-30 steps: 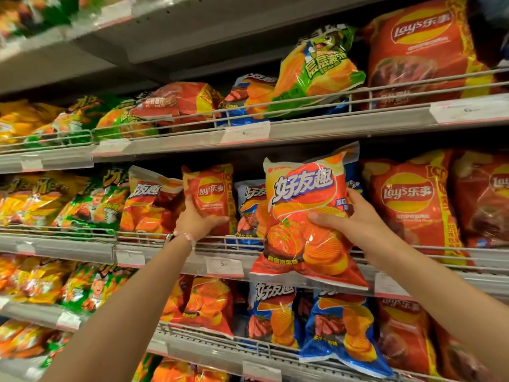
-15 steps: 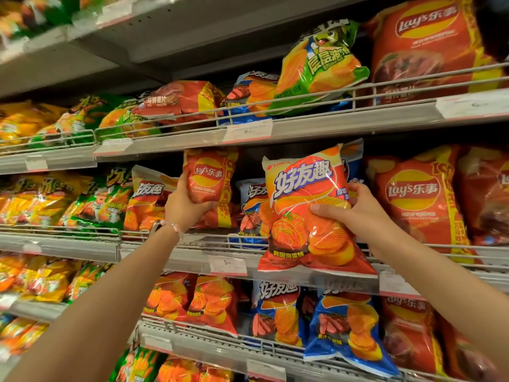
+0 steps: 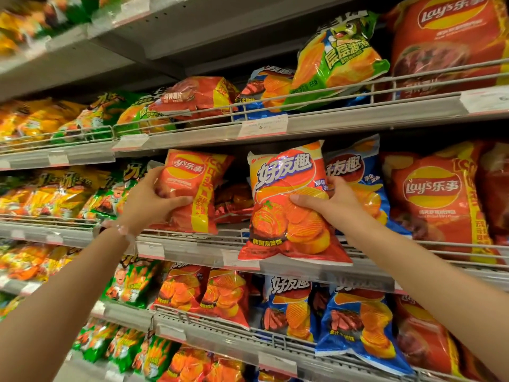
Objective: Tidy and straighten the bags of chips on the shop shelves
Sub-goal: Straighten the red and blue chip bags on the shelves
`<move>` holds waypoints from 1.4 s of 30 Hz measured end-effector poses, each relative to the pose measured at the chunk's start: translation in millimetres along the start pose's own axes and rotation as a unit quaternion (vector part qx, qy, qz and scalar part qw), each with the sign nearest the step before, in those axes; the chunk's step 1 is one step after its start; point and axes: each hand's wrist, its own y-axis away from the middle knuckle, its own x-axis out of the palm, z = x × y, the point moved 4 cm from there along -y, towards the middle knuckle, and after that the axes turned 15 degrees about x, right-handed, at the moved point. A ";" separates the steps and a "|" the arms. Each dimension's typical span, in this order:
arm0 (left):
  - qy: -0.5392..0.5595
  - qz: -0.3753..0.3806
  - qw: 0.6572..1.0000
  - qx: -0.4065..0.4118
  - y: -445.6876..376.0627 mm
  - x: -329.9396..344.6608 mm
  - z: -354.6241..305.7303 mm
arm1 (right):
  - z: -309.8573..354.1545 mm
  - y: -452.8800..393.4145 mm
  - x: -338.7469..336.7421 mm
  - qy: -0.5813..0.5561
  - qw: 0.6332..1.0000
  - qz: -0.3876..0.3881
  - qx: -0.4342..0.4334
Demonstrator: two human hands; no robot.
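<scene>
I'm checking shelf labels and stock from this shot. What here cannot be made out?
- Price tag on the upper rail, head view: print too small and blurred to read.
- Dark red bag between the two held bags: mostly hidden by the Lay's bag in the left hand.
- Blue bag: partly covered by the right hand and its orange bag.
- Top-left shelf: motion-blurred.
</scene>
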 end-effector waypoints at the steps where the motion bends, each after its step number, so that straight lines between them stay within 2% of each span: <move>1: -0.004 -0.006 1.000 -0.007 5.8 -10.0 3.2 | 1.8 -3.6 8.0 0.002 1.000 -0.001 -0.003; 8: 0.022 -0.035 0.998 -0.054 44.9 -66.4 23.7 | 16.1 -34.2 79.6 0.010 1.000 0.013 0.012; 17: 0.091 -0.088 0.991 -0.051 57.0 -73.0 33.4 | 24.9 -67.6 162.6 0.089 0.994 -0.051 -0.022; 24: 0.111 -0.094 0.989 -0.027 56.2 -61.6 33.2 | 11.2 -78.6 196.5 0.124 0.990 -0.046 -0.050; 34: 0.151 -0.085 0.985 -0.020 65.5 -48.9 27.7 | -11.2 -87.5 203.2 0.216 0.976 -0.004 0.025; 38: 0.163 -0.082 0.983 -0.013 70.3 -35.8 14.4 | -4.5 -76.5 197.7 0.133 0.989 0.058 0.036; 42: 0.190 -0.068 0.979 0.005 85.6 -13.9 -7.5 | 4.6 -42.3 173.7 0.013 0.998 0.057 0.006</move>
